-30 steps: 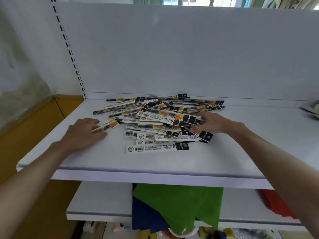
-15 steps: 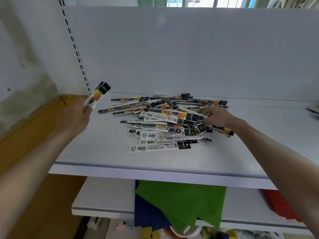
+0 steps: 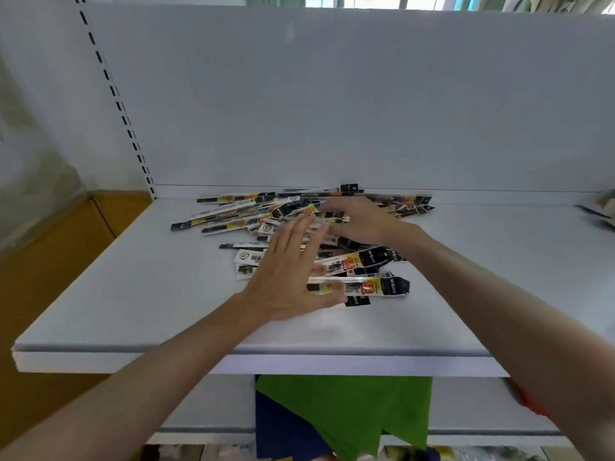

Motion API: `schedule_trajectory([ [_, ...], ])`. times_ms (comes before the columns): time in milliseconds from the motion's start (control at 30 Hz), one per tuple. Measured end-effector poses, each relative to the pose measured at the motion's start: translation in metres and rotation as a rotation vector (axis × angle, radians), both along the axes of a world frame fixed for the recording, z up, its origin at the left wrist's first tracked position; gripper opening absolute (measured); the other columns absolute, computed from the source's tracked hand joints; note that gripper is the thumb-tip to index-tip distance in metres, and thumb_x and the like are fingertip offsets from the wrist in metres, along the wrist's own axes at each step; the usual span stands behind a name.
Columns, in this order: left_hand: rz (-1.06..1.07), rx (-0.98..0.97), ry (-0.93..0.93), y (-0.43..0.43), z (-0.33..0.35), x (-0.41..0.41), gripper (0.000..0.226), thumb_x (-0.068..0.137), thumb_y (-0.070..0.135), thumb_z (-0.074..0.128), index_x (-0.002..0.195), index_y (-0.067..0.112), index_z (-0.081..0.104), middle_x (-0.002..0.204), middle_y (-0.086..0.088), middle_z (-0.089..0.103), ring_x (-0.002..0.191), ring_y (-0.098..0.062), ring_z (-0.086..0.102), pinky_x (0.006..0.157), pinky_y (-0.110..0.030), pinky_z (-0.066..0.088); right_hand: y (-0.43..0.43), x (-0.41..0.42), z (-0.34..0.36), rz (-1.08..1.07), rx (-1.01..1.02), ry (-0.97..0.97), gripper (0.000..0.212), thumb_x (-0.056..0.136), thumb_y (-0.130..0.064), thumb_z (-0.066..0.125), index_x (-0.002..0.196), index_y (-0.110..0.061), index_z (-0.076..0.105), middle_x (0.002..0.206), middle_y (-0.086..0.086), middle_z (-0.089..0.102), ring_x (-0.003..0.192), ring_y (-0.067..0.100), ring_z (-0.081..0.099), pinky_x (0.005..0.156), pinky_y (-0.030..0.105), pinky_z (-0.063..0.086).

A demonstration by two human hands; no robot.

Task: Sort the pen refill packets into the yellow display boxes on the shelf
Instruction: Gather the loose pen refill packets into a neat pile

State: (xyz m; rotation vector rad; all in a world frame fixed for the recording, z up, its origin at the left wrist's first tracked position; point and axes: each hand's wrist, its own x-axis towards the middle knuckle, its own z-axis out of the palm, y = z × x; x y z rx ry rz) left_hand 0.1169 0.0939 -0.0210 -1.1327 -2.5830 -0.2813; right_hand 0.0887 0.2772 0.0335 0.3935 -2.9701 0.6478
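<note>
Dozens of pen refill packets [image 3: 239, 224] lie in a loose, criss-crossed heap on the white shelf [image 3: 133, 294], from its middle back to the rear edge, a few touching the back panel [image 3: 332, 111]. No yellow display boxes are in view, so sorting looks barely begun.

Hovering over the near side of the heap is the left hand [image 3: 286, 281]. Its fingers are straight and fanned wide and grip nothing, and its thumb sits beside the front packet [image 3: 376, 287]. Whether the thumb touches that packet is lost in blur. Lying palm-down across the rear of the heap is the right hand [image 3: 362, 221], fingers stretched toward the left. I cannot tell if they pinch a packet.

The step in hand seems to be gathering or squaring up the heap. To do it well, I would sweep with flat palms from both sides and turn the packets to lie one way before lifting a bundle. Lifting from the top should avoid dragging neighbours toward the front edge.

Each packet is a long, narrow, flat strip. Some show glossy film printed in black, yellow and orange, others white backs with barcodes. They are probably slick and light, apt to slide and fan out. The shelf is smooth and matte. Beneath it hang a green sheet [image 3: 349, 404] and a blue sheet [image 3: 283, 437].
</note>
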Motion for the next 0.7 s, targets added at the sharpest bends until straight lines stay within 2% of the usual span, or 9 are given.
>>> schedule_trajectory([
  [33,-0.038,-0.045,-0.002,-0.004,0.0,-0.003,0.109,0.065,0.084,0.028,0.148,0.02,-0.002,0.155,-0.007,-0.006,0.141,-0.019,-0.013,0.115,-0.043,-0.008,-0.006,-0.005,-0.008,0.012,0.048,-0.069,0.039,0.096,-0.031,0.047,0.13,-0.012,0.05,0.133,0.007,0.053,0.122,0.024,0.048,0.095,0.031,0.037],
  [100,-0.048,-0.112,0.004,-0.011,-0.005,-0.011,0.116,0.061,0.088,0.028,0.147,0.02,-0.008,0.155,-0.007,-0.011,0.14,-0.018,-0.018,0.114,-0.041,-0.014,-0.013,-0.014,-0.02,0.011,0.073,-0.142,0.041,0.098,-0.035,0.038,0.131,-0.014,0.048,0.134,0.007,0.053,0.123,0.026,0.047,0.098,0.034,0.036],
  [200,0.005,-0.078,0.002,-0.014,-0.009,-0.022,0.116,0.06,0.091,0.012,0.148,0.016,0.0,0.156,-0.008,-0.007,0.142,-0.019,-0.014,0.113,-0.041,-0.015,-0.017,-0.021,-0.026,0.053,0.057,-0.114,0.038,0.099,-0.034,0.037,0.132,-0.02,0.05,0.131,0.002,0.056,0.119,0.021,0.051,0.095,0.031,0.04],
  [267,-0.045,-0.004,-0.048,-0.017,-0.001,-0.03,0.113,0.062,0.09,0.009,0.148,0.017,0.006,0.156,-0.007,-0.001,0.142,-0.019,-0.009,0.114,-0.043,-0.01,-0.018,-0.027,-0.022,0.02,0.065,-0.081,0.04,0.099,-0.039,0.035,0.132,-0.022,0.051,0.132,0.001,0.056,0.12,0.021,0.05,0.098,0.034,0.039],
  [333,-0.062,0.242,-0.129,-0.027,0.014,-0.048,0.096,0.073,0.079,0.025,0.145,0.016,0.023,0.154,-0.008,0.015,0.142,-0.023,0.005,0.114,-0.045,0.003,-0.013,-0.039,-0.018,-0.036,0.05,0.032,0.04,0.098,-0.038,0.038,0.129,-0.019,0.054,0.13,0.005,0.057,0.12,0.023,0.05,0.099,0.038,0.04],
  [400,0.032,0.408,-0.134,-0.049,0.027,-0.082,0.071,0.08,0.05,0.051,0.138,0.013,0.038,0.15,-0.01,0.027,0.14,-0.025,0.016,0.114,-0.047,0.012,-0.001,-0.054,-0.015,-0.149,0.026,0.132,0.04,0.096,-0.032,0.046,0.132,-0.017,0.049,0.134,0.008,0.053,0.124,0.026,0.046,0.102,0.042,0.038],
  [467,0.15,0.265,-0.144,-0.077,0.034,-0.117,0.073,0.075,0.03,0.07,0.138,0.01,0.037,0.151,-0.009,0.025,0.141,-0.024,0.014,0.115,-0.045,0.013,0.015,-0.062,-0.014,-0.243,0.12,0.121,0.05,0.091,-0.027,0.054,0.138,-0.017,0.04,0.142,0.008,0.043,0.131,0.027,0.038,0.107,0.044,0.033],
  [600,0.21,-0.098,-0.538,-0.1,0.028,-0.16,0.101,0.063,0.044,0.063,0.147,0.016,0.016,0.156,-0.003,0.007,0.144,-0.017,0.001,0.115,-0.035,0.007,0.029,-0.077,-0.02,-0.211,0.228,-0.01,0.077,0.082,-0.035,0.066,0.145,-0.017,0.026,0.151,0.008,0.027,0.138,0.026,0.026,0.111,0.045,0.026],
  [700,0.184,-0.234,-0.521,-0.091,0.017,-0.179,0.108,0.065,0.052,0.065,0.148,0.019,0.004,0.157,0.001,-0.005,0.143,-0.016,-0.006,0.117,-0.044,0.005,0.027,-0.09,-0.022,-0.18,0.253,-0.057,0.093,0.076,-0.05,0.069,0.147,-0.016,0.02,0.153,0.006,0.021,0.139,0.026,0.025,0.112,0.046,0.025],
])
